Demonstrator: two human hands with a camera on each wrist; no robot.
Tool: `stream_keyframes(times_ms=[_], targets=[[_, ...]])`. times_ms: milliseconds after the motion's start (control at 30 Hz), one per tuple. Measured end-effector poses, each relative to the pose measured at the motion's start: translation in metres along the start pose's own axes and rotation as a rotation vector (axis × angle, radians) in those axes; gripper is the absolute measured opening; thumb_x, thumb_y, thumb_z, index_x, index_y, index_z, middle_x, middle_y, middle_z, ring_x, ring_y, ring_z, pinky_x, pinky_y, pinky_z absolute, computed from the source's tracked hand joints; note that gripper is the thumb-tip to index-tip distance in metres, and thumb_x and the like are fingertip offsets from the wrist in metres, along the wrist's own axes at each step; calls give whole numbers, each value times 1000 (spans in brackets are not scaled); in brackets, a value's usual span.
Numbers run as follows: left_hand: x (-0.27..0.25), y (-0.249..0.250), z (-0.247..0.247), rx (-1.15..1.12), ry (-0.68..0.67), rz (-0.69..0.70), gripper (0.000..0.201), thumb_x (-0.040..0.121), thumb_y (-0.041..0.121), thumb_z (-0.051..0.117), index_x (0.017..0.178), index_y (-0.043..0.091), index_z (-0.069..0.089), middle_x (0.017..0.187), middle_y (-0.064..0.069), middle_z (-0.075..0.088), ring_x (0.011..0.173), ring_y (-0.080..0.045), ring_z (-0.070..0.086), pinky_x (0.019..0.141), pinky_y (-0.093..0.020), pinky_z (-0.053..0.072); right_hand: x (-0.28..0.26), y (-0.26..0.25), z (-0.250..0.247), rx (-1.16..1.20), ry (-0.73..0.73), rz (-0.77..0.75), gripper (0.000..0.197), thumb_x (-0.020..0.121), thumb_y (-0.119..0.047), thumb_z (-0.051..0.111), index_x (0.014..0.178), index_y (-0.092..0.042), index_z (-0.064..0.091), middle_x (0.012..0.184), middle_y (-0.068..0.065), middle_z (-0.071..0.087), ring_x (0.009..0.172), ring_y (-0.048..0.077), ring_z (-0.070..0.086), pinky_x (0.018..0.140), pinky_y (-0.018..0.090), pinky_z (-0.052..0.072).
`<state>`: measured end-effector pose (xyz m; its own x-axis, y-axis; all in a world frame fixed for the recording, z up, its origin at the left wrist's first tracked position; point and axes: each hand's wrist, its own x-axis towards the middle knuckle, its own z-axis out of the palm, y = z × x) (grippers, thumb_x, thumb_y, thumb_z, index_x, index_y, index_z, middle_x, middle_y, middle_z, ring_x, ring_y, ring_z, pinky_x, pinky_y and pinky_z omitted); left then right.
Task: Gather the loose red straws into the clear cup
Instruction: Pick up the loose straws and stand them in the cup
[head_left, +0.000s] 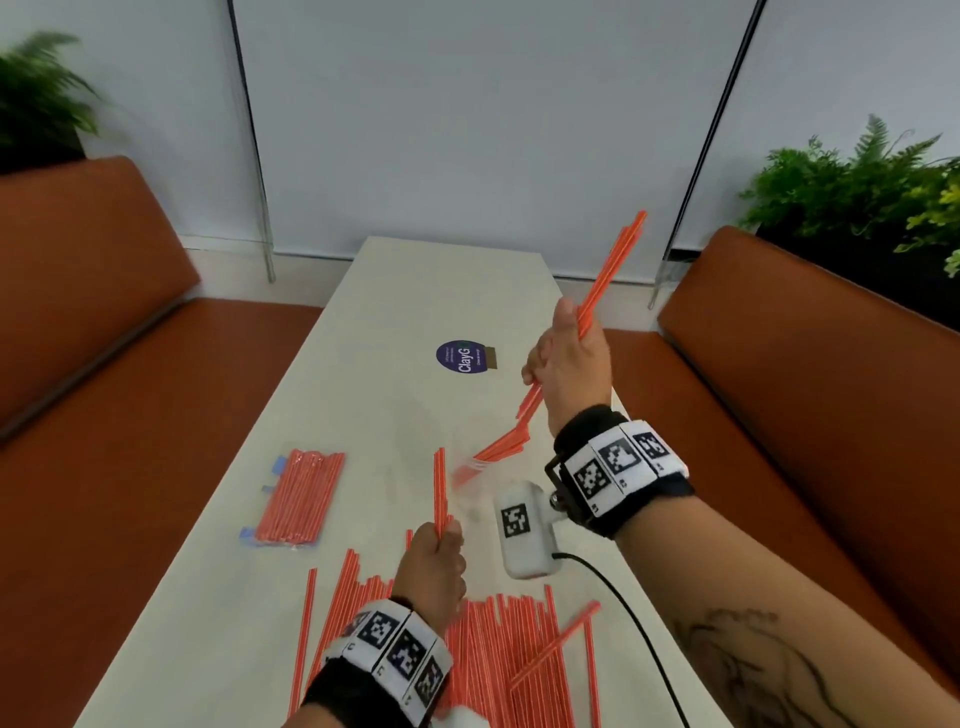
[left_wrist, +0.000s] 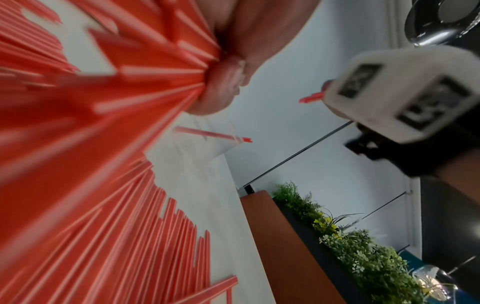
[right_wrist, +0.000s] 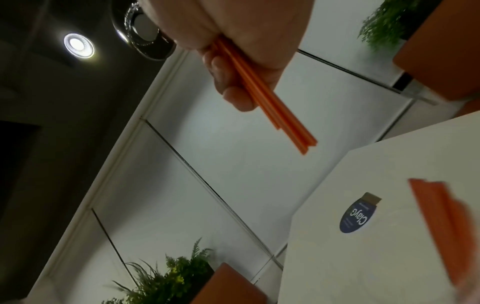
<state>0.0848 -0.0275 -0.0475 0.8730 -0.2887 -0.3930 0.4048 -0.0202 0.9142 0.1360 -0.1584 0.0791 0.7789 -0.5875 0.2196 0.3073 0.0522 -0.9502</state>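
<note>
- Head view: we see the right hand (head_left: 566, 358) raised above the white table (head_left: 395, 322), fingers curled round a small bunch of red straws (head_left: 608, 275) that slants up toward the far wall.
- The clear cup (head_left: 475, 470) is faint and blurred on the table, just below the right hand, with straws in the cup (head_left: 501, 447) leaning out toward that hand.
- The left hand (head_left: 434, 564) is nearer us than the cup, gripping a couple of upright straws (head_left: 440, 488).
- The loose pile of straws (head_left: 498, 649) lies on the table's near end, under and beside the left wrist.
- A sealed straw packet (head_left: 301, 499) lies left of the cup; a round blue sticker (head_left: 460, 356) sits beyond the cup.
- Left wrist view: blurred; curled fingers (left_wrist: 223, 86) clamp straws fanning over the pile (left_wrist: 116, 236); the cup (left_wrist: 221, 144) shows beyond, straw tips poking out.
- Right wrist view: fingers (right_wrist: 233, 86) wrapped round the bunch (right_wrist: 272, 105), its free ends in the air off the table's (right_wrist: 363, 257) far end; sticker (right_wrist: 357, 217) visible, blurred straws (right_wrist: 441, 214) beside it.
</note>
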Motion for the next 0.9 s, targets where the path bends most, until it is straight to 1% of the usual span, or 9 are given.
stream_keyframes(times_ms=[100, 200, 333, 433, 533, 633, 733, 800, 900], targets=[[1, -1, -7, -15, 3, 16, 27, 99, 26, 34, 76, 12, 37, 56, 1, 27, 34, -5, 19, 35, -16, 20, 18, 27, 23, -107, -1, -43, 26, 98, -33, 39, 73, -27, 42, 59, -4, 37, 52, 12, 37, 52, 30, 40], [2, 0, -14, 4, 21, 33, 26, 98, 27, 34, 77, 11, 36, 56, 2, 28, 35, -4, 20, 38, -18, 19, 24, 64, 30, -179, -20, 13, 23, 98, -35, 38, 78, -27, 45, 64, -4, 38, 56, 12, 38, 51, 24, 40], [7, 1, -20, 6, 53, 47, 27, 98, 28, 35, 78, 11, 38, 57, 1, 30, 36, -5, 22, 40, -19, 20, 27, 98, 29, -270, -45, 42, 17, 97, -35, 40, 105, -21, 46, 64, -3, 46, 54, 11, 44, 50, 13, 43], [11, 1, -22, 22, 61, 55, 29, 98, 29, 34, 75, 12, 37, 57, 1, 31, 35, -4, 24, 39, -19, 21, 26, 109, 26, -351, -56, 65, 13, 96, -34, 43, 91, -23, 42, 68, -2, 53, 59, 10, 53, 61, 20, 43], [12, 2, -22, 24, 60, 66, 29, 98, 30, 34, 75, 12, 37, 57, 1, 31, 35, -4, 24, 38, -19, 22, 26, 108, 23, -393, -1, 80, 26, 94, -29, 48, 71, -20, 41, 71, 5, 62, 62, 10, 57, 71, 28, 45], [14, 9, -19, 3, 57, 80, 29, 98, 31, 34, 74, 14, 35, 58, 1, 30, 39, -6, 24, 37, -18, 21, 29, 101, 18, -389, 48, 40, 18, 92, -21, 53, 76, -17, 46, 83, 9, 65, 70, 14, 55, 63, 10, 40], [18, 27, -15, -11, 67, 148, 30, 98, 32, 35, 72, 15, 34, 58, 1, 30, 45, -9, 25, 37, -18, 24, 32, 82, 10, -388, 80, -26, 8, 92, -17, 52, 88, -11, 51, 83, 3, 59, 75, 12, 50, 55, -3, 37], [24, 48, -10, -19, 73, 216, 31, 98, 31, 35, 71, 16, 35, 59, 2, 31, 47, -10, 27, 40, -20, 28, 32, 68, 1, -382, 105, -58, 6, 93, -15, 50, 89, -11, 51, 84, 4, 57, 78, 13, 50, 58, -1, 38], [36, 85, 1, -56, 66, 340, 30, 99, 30, 33, 71, 19, 36, 60, 2, 31, 48, -12, 27, 45, -22, 30, 24, 53, -17, -343, 154, -62, 13, 92, -13, 48, 80, -18, 49, 91, 14, 61, 78, 15, 55, 68, 16, 43]])
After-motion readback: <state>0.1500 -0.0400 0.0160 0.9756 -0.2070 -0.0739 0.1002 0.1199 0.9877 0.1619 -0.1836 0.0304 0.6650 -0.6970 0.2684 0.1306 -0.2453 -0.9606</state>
